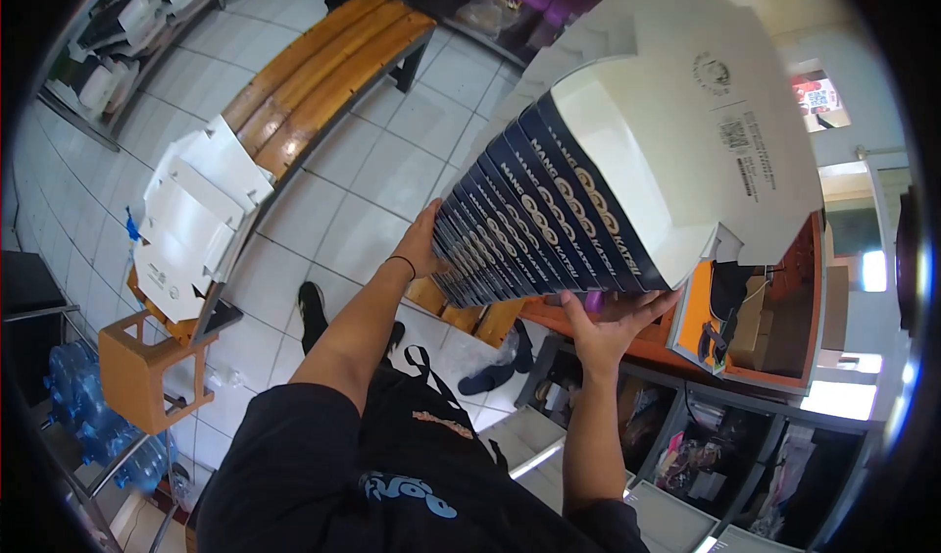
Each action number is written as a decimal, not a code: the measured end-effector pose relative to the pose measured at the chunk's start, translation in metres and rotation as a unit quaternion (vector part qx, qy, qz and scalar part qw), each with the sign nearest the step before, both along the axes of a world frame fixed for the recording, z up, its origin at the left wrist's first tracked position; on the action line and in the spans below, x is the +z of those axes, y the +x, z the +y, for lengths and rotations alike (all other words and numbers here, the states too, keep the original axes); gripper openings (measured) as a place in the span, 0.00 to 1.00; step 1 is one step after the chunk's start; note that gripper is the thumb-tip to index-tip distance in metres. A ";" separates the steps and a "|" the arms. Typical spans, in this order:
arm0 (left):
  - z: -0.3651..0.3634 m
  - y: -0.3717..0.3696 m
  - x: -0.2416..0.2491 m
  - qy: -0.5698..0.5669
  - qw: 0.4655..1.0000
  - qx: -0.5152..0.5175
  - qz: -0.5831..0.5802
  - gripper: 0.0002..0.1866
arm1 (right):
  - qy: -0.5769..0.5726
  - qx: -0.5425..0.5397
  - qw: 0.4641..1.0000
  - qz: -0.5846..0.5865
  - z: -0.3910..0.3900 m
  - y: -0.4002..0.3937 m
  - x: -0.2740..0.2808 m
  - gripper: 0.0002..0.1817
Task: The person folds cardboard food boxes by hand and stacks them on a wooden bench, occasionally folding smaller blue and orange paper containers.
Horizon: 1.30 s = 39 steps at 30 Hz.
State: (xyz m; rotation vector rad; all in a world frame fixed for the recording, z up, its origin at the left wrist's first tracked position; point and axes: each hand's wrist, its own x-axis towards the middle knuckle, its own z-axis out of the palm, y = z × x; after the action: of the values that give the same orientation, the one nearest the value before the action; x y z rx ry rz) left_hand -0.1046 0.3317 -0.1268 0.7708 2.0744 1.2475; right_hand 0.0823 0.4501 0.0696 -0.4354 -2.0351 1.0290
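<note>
A tall stack of nested food boxes, dark blue on the sides with "MANG KATSU" lettering and white inside, is held up between my two hands. Their white lids stand open at the top right, with a printed code on the topmost one. My left hand grips the far end of the stack, its fingers partly hidden behind it. Against the near side, my right hand presses with thumb and fingers spread along the lower edge of the boxes.
A slatted wooden bench runs along the left, with flat white box blanks on its near end. Below it are a brown stool and blue water bottles. Shelves with packets stand at lower right, beside an orange cabinet.
</note>
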 end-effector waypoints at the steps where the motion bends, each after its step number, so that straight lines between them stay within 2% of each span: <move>1: 0.004 0.004 0.001 0.014 0.999 -0.002 -0.032 0.58 | 0.018 -0.002 1.000 -0.008 0.000 0.001 -0.003 0.65; 2: 0.007 0.007 -0.001 0.029 0.998 -0.005 -0.063 0.57 | 0.037 -0.006 0.999 -0.015 -0.001 0.000 -0.005 0.66; 6: 0.013 0.026 -0.028 0.084 0.995 0.045 0.002 0.53 | 0.041 -0.010 0.999 -0.029 0.000 0.000 -0.013 0.65; 10: 0.015 0.038 -0.031 0.069 0.996 0.051 0.013 0.52 | 0.026 -0.016 1.000 0.006 0.004 0.005 -0.014 0.62; 13: 0.015 0.035 -0.027 0.052 0.998 0.036 0.030 0.51 | -0.041 -0.056 0.997 0.045 0.007 0.004 -0.021 0.60; 16: 0.013 0.035 -0.024 0.041 0.998 0.033 0.026 0.51 | -0.036 -0.047 0.995 0.078 0.006 0.001 -0.023 0.58; 19: 0.013 0.037 -0.026 0.039 0.998 0.038 0.025 0.51 | -0.030 -0.032 0.998 0.039 0.005 -0.002 -0.023 0.55; 22: 0.011 0.038 -0.023 0.033 0.998 0.040 0.024 0.51 | -0.126 -0.075 0.988 -0.043 0.008 0.003 -0.030 0.54; 28: 0.009 0.038 -0.020 0.017 0.999 0.040 0.013 0.51 | -0.115 -0.039 0.992 -0.030 0.009 0.004 -0.046 0.50; 31: 0.008 0.037 -0.021 0.018 0.999 0.038 0.021 0.51 | -0.169 -0.083 0.980 -0.065 0.011 0.007 -0.055 0.50; 37: 0.005 0.037 -0.014 -0.017 0.999 0.032 -0.001 0.50 | -0.187 -0.015 0.977 -0.102 0.012 0.016 -0.073 0.46; 39: 0.005 0.037 -0.013 -0.022 0.999 0.030 -0.011 0.50 | -0.227 -0.044 0.966 -0.113 0.012 0.015 -0.076 0.44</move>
State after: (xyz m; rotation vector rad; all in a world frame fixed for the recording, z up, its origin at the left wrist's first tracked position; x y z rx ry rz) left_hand -0.0681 0.3365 -0.1395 0.6752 2.1143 1.2326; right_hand 0.0970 0.4626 -0.0067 -0.9094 -1.9417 1.4486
